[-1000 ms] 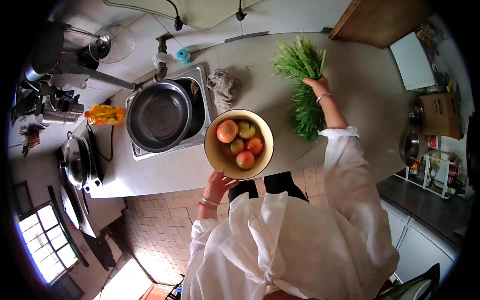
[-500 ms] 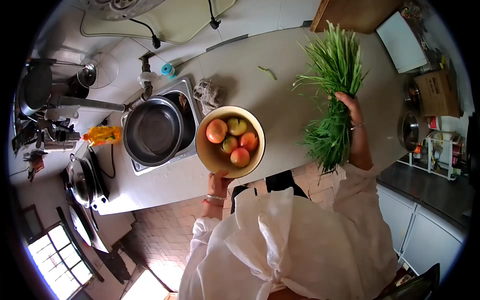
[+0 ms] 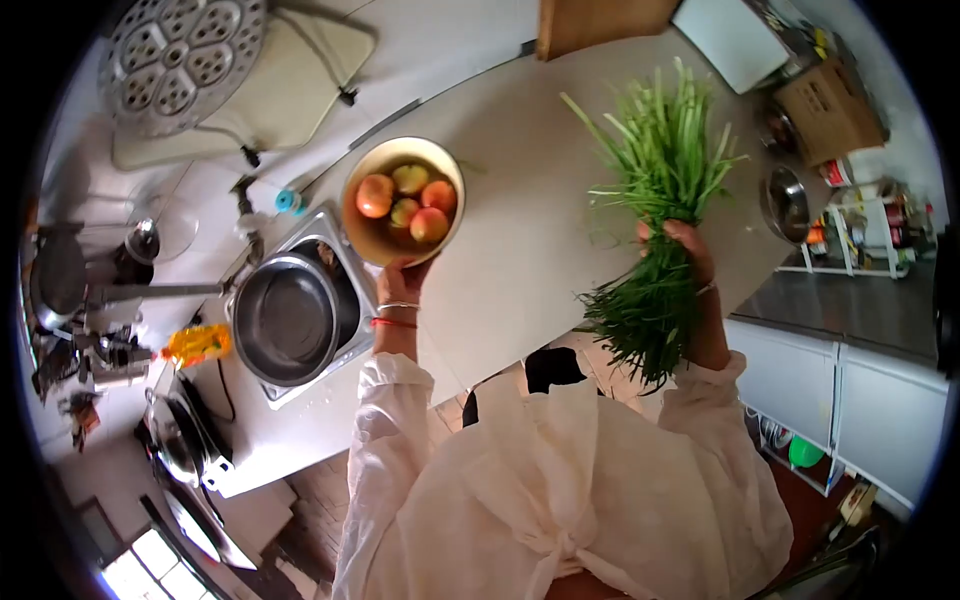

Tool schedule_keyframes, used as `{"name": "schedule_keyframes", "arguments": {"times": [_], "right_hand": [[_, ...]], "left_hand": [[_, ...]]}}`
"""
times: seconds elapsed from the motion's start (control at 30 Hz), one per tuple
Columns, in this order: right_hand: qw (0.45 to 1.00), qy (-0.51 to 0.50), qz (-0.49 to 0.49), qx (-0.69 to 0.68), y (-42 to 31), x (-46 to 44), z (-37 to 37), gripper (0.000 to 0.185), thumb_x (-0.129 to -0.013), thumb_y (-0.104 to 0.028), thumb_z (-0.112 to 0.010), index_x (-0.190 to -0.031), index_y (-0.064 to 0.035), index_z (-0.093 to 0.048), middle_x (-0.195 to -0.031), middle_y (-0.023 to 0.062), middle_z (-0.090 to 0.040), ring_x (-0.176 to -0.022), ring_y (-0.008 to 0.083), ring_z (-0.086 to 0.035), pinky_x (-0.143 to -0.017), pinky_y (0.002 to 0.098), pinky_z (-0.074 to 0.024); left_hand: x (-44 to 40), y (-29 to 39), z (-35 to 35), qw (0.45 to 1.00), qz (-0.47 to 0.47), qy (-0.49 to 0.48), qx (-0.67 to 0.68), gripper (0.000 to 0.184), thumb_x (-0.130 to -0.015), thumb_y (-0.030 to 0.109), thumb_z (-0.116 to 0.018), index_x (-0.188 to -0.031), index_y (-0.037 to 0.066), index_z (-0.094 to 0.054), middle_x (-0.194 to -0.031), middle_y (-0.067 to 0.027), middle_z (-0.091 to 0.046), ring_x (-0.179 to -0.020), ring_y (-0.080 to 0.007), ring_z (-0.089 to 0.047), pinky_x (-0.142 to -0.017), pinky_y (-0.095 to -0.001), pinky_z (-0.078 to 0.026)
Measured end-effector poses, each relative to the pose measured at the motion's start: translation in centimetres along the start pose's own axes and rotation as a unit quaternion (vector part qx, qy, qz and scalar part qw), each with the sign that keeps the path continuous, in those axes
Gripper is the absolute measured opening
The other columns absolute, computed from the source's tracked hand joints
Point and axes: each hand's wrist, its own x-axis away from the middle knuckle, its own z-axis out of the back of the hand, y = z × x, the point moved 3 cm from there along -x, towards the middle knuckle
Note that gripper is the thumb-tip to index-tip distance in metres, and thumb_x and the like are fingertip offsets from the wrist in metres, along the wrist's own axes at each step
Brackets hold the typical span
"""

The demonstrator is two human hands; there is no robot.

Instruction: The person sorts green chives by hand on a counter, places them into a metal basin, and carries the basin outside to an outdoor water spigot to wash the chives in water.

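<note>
I'm clasping the greens (image 3: 665,165) mid-bunch, best snugly, in my right hand (image 3: 694,250); my left hand (image 3: 404,280) is touching the bowl (image 3: 376,236), finger closure unclear.

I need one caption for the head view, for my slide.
Left hand at the rim of a bowl of tomatoes, right hand gripping a bunch of greens.

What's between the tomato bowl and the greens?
Mostly bare countertop between the bowl and the greens, seen in the head view. A faint scrap, possibly green, shows near the bowl's rim.
</note>
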Motion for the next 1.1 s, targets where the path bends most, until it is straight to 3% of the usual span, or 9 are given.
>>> {"name": "schedule_keyframes", "arguments": {"times": [0.03, 0.27, 0.5, 0.63, 0.77, 0.87, 0.97, 1.07, 1.1], "right_hand": [[0.994, -0.073, -0.038, -0.065, 0.2, -0.2, 0.6, 0.036, -0.083, -0.023, -0.052, -0.109, -0.0002, -0.046, -0.088, 0.0058, -0.05, -0.075, 0.0137, -0.05, -0.067, 0.0262, -0.0452], [0.996, -0.029, 0.026, -0.086, 1.4, 0.3, 1.5, 0.037, -0.08, -0.025, -0.056, -0.107, -0.0013, -0.053, -0.088, 0.0081, -0.06, -0.072, 0.0176, -0.058, -0.064, 0.0293, -0.0484], [0.993, 0.103, 0.014, -0.062, 1.6, 2.5, 0.3, 0.037, -0.078, -0.023, -0.058, -0.108, -0.0021, -0.053, -0.088, 0.0085, -0.059, -0.072, 0.0173, -0.057, -0.064, 0.0284, -0.0487], [0.994, 0.06, 0.006, -0.092, 3.0, 2.2, 1.7, 0.036, -0.077, -0.024, -0.058, -0.106, -0.0028, -0.052, -0.087, 0.0082, -0.057, -0.07, 0.0158, -0.056, -0.062, 0.0271, -0.0481], [0.991, 0.033, 0.005, -0.127, 4.0, 2.1, 2.9, 0.039, -0.078, -0.024, -0.058, -0.109, -0.0011, -0.05, -0.091, 0.0078, -0.057, -0.077, 0.0153, -0.054, -0.064, 0.0267, -0.0459], [0.994, 0.036, 0.019, -0.103, 4.1, 1.7, 3.5, 0.037, -0.078, -0.024, -0.058, -0.106, -0.0005, -0.052, -0.087, 0.0077, -0.057, -0.071, 0.0141, -0.054, -0.06, 0.0253, -0.046], [0.995, 0.037, 0.018, -0.092, 3.7, 1.9, 4.0, 0.038, -0.078, -0.024, -0.058, -0.106, 0.0007, -0.052, -0.088, 0.008, -0.057, -0.072, 0.0141, -0.054, -0.062, 0.0255, -0.0459], [0.994, 0.07, 0.019, -0.078, 3.6, 2.4, 4.3, 0.038, -0.078, -0.025, -0.058, -0.105, 0.0009, -0.052, -0.087, 0.008, -0.057, -0.073, 0.0145, -0.054, -0.063, 0.0253, -0.045], [0.995, 0.074, 0.025, -0.065, 3.2, 2.6, 4.2, 0.038, -0.077, -0.026, -0.058, -0.104, 0.0005, -0.051, -0.086, 0.0075, -0.055, -0.074, 0.0145, -0.052, -0.063, 0.0248, -0.0439]], "left_hand": [[-1.0, 0.6, 0.1, 1.0, 0.003, -0.008, 0.017, 0.059, -0.069, -0.008, -0.044, -0.127, -0.012, -0.031, -0.125, -0.0258, -0.045, -0.112, -0.0456, -0.047, -0.096, -0.0565, -0.042], [-4.9, 0.1, -2.0, 0.998, -0.037, -0.04, -0.019, 0.062, -0.066, -0.008, -0.042, -0.126, -0.012, -0.03, -0.124, -0.0245, -0.046, -0.111, -0.0476, -0.046, -0.096, -0.0579, -0.042], [-8.8, 0.1, -1.2, 0.997, -0.065, -0.038, -0.003, 0.061, -0.068, -0.005, -0.041, -0.127, -0.012, -0.03, -0.117, -0.029, -0.049, -0.104, -0.0477, -0.052, -0.09, -0.0535, -0.048], [-11.4, -0.1, -1.5, 0.996, -0.016, -0.002, 0.088, 0.056, -0.07, -0.005, -0.037, -0.124, -0.017, -0.03, -0.111, -0.0358, -0.048, -0.102, -0.0502, -0.051, -0.081, -0.0453, -0.056], [-13.1, -0.2, -2.5, 0.993, -0.041, 0.005, 0.106, 0.055, -0.07, -0.006, -0.039, -0.123, -0.015, -0.033, -0.112, -0.0314, -0.05, -0.102, -0.0481, -0.052, -0.083, -0.0451, -0.055], [-13.6, -0.9, -3.5, 0.983, -0.087, 0.063, 0.146, 0.05, -0.078, 0.002, -0.049, -0.124, -0.012, -0.035, -0.114, -0.0297, -0.05, -0.103, -0.0447, -0.053, -0.084, -0.0467, -0.054], [-12.3, -2.5, -5.0, 0.972, -0.079, 0.039, 0.217, 0.053, -0.083, 0.019, -0.059, -0.123, -0.01, -0.038, -0.122, -0.0257, -0.047, -0.107, -0.0395, -0.053, -0.089, -0.0471, -0.05], [-9.5, -6.5, -8.0, 0.991, 0.015, 0.069, 0.114, 0.054, -0.085, 0.027, -0.06, -0.128, 0.0, -0.04, -0.126, -0.0201, -0.045, -0.11, -0.0348, -0.051, -0.092, -0.0459, -0.044], [-9.9, -7.5, -8.0, 0.998, -0.009, 0.045, -0.048, 0.057, -0.083, 0.023, -0.062, -0.131, 0.005, -0.038, -0.133, -0.0189, -0.038, -0.112, -0.0326, -0.048, -0.095, -0.0443, -0.04]]}}
